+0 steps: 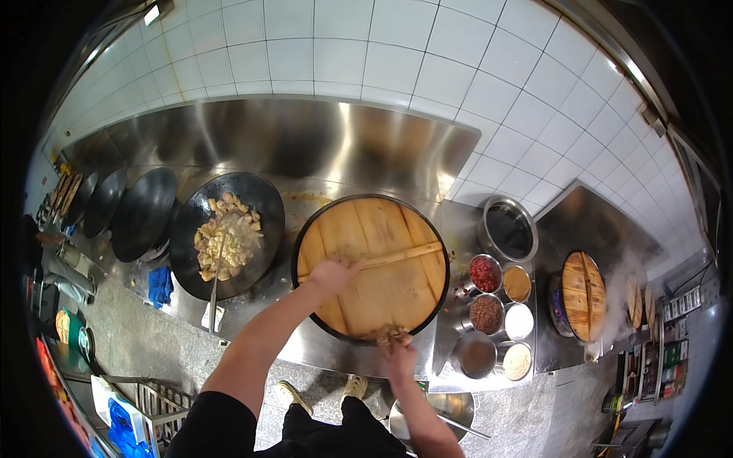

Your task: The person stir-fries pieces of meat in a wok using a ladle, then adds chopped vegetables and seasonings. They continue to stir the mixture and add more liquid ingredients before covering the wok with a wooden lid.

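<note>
A round wooden lid [366, 303] sits over a large black-rimmed wok straight ahead of me. My left hand [332, 279] is closed around the left end of the lid's wooden crossbar [404, 255]. At the lid's near rim, my right hand [402, 358] grips a bunched brown cloth [392, 335], which touches the edge. What lies under the lid is hidden. To the left, an open black wok [269, 229] holds pale chopped food pieces [229, 240] that look like meat. A long-handled metal utensil [216, 286] rests in it, its handle over the near rim.
Right of the lid stand a metal pot of dark liquid [508, 229] and several seasoning bowls [485, 315]. Farther right, steam rises beside another wooden-lidded wok [583, 295]. Black woks [146, 214] lean at left, near a blue cloth [160, 286]. A metal pot [467, 409] sits low, by my feet.
</note>
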Motion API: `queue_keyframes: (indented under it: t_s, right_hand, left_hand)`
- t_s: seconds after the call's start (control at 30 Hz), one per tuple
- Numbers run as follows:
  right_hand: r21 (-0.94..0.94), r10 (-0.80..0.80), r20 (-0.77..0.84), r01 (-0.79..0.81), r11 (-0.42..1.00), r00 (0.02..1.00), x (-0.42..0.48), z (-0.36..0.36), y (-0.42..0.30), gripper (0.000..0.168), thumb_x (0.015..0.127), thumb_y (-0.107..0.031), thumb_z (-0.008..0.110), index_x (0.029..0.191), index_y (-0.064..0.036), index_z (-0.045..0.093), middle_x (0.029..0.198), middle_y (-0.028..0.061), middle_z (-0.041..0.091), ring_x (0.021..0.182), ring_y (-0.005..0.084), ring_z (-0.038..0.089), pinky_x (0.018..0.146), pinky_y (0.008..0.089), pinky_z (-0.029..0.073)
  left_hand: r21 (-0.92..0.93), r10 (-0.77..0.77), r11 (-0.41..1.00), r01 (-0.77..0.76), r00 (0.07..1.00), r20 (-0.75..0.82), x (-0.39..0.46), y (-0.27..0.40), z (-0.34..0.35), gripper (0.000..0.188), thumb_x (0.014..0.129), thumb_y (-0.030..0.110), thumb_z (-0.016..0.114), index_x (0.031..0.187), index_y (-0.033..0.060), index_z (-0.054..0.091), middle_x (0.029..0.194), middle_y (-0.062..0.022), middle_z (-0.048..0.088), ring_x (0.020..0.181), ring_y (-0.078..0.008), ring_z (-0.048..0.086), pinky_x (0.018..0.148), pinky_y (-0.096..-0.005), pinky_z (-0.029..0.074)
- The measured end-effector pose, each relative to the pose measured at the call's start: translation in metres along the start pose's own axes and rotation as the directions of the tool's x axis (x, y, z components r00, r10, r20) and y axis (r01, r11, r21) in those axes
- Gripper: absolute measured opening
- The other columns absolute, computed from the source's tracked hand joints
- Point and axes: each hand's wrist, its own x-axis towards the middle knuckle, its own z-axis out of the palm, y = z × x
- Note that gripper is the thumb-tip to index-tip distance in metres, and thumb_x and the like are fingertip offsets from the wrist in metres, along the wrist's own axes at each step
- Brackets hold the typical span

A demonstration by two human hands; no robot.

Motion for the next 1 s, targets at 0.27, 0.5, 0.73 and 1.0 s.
queue_keyframes:
  t_s: [0.27, 0.5, 0.73, 1.0]
  right_hand:
    - [-0.403, -0.204, 0.105, 0.229, 0.886, 0.973, 0.077, -0.038, -0.095, 0.018, 0.087, -0.016, 0.067, 0.098, -0.003, 0.065, 0.083, 0.0026, 0.061, 0.069, 0.0143, 0.06, 0.055, 0.0327, 0.054]
    - [-0.481, -0.088, 0.059, 0.105, 0.87, 0.994, 0.069, -0.037, -0.074, 0.018, 0.087, -0.013, 0.066, 0.102, -0.003, 0.066, 0.087, 0.0044, 0.066, 0.071, 0.016, 0.065, 0.055, 0.0316, 0.055]
    - [-0.501, -0.132, 0.09, 0.159, 0.851, 0.987, 0.089, -0.039, -0.094, 0.013, 0.086, -0.014, 0.068, 0.094, -0.004, 0.069, 0.08, 0.0046, 0.067, 0.063, 0.0157, 0.064, 0.05, 0.0282, 0.053]
    - [-0.397, 0.041, 0.138, 0.017, 0.918, 0.99, 0.056, -0.04, -0.073, 0.024, 0.091, -0.02, 0.064, 0.108, -0.003, 0.062, 0.094, 0.0069, 0.067, 0.07, 0.0195, 0.068, 0.06, 0.0326, 0.056]
  left_hand:
    - [-0.307, -0.278, 0.914, 0.267, 0.961, 0.008, -0.003, 0.075, -0.005, 0.061, 0.089, 0.008, 0.045, 0.148, 0.0023, 0.03, 0.111, -0.0238, 0.063, 0.098, -0.0359, 0.065, 0.081, -0.0432, 0.053]
    - [-0.352, -0.376, 0.872, 0.339, 0.926, -0.04, 0.007, 0.105, 0.004, 0.069, 0.083, 0.009, 0.055, 0.143, -0.0108, 0.03, 0.096, -0.0198, 0.067, 0.079, -0.0333, 0.068, 0.07, -0.0415, 0.054]
    - [-0.349, -0.45, 0.842, 0.412, 0.893, -0.031, 0.015, 0.122, 0.004, 0.064, 0.085, 0.008, 0.053, 0.143, -0.0108, 0.032, 0.095, -0.0189, 0.067, 0.082, -0.0301, 0.068, 0.069, -0.0409, 0.056]
    - [-0.381, -0.402, 0.834, 0.4, 0.912, 0.077, -0.008, 0.117, -0.015, 0.058, 0.086, 0.016, 0.058, 0.136, -0.0074, 0.042, 0.098, -0.0182, 0.067, 0.088, -0.0292, 0.068, 0.072, -0.0402, 0.055]
